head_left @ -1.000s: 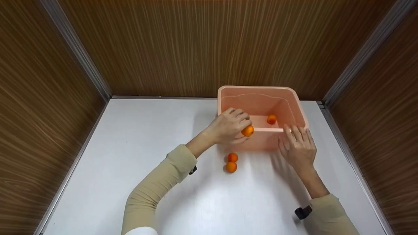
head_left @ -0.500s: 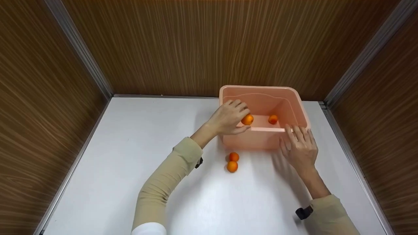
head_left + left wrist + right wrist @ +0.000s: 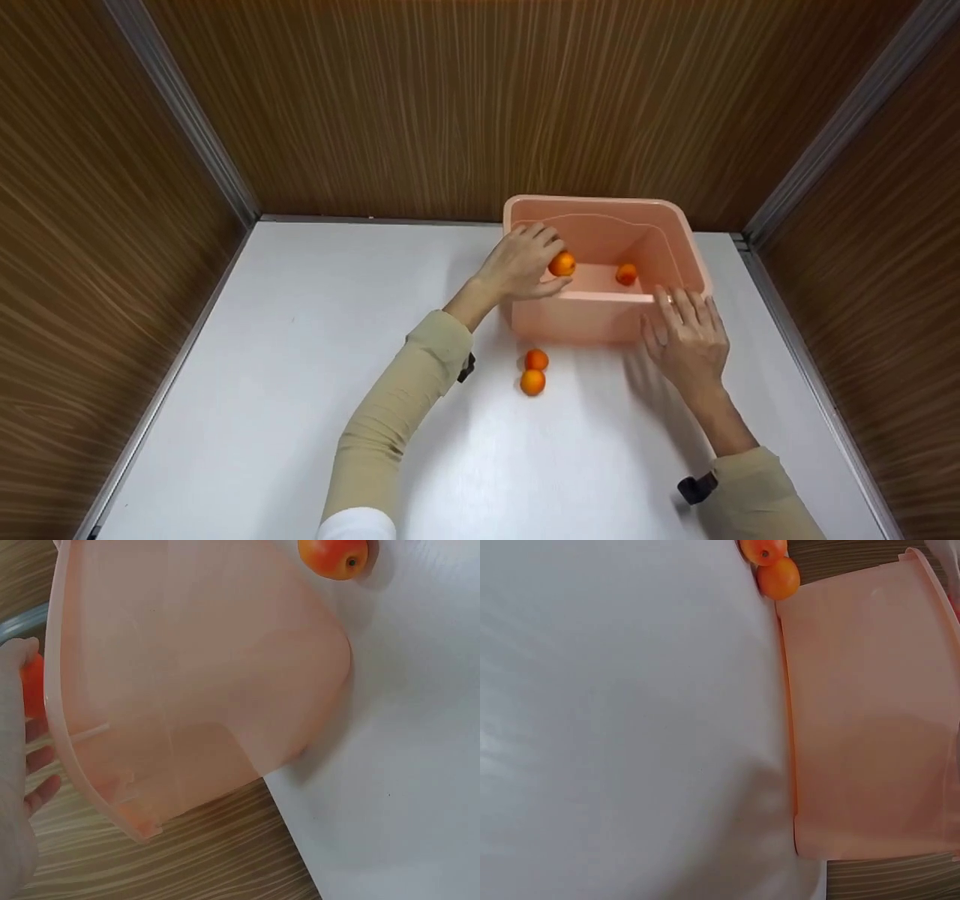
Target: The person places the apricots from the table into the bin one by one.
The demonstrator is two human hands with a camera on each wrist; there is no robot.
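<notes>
Fingers of the left hand (image 3: 523, 262) curl round a small round orange fruit (image 3: 562, 264), thumb beneath it and fingertips over the top, holding it above the left part of the open pale pink rectangular plastic tub (image 3: 679, 225), just inside the tub's left rim. In the left wrist view only a sliver of that held fruit (image 3: 32, 685) shows behind the translucent tub wall (image 3: 195, 660), beside the fingers (image 3: 34, 761) of the hand.

The right hand (image 3: 686, 337) lies with its fingers straight and slightly spread, the fingertips touching the near right corner of the tub's rim and the palm against the near wall; it holds nothing. The right wrist view shows only the tub's outer wall (image 3: 870, 720), not the fingers.

Inside the tub a second small orange fruit (image 3: 626, 274) rests on the floor, toward the right wall, apart from the held one.

The tub stands at the far edge of the white bench (image 3: 300, 390), right of the middle, its far wall close to the brown wood-grain back panel (image 3: 450, 97).

On the bench just in front of the tub's near left corner lie two more small orange fruits, touching each other: the farther fruit (image 3: 535, 360) near the tub wall, the nearer fruit (image 3: 532, 382) right behind it toward the person. Both arms wear beige sleeves (image 3: 390, 420).
</notes>
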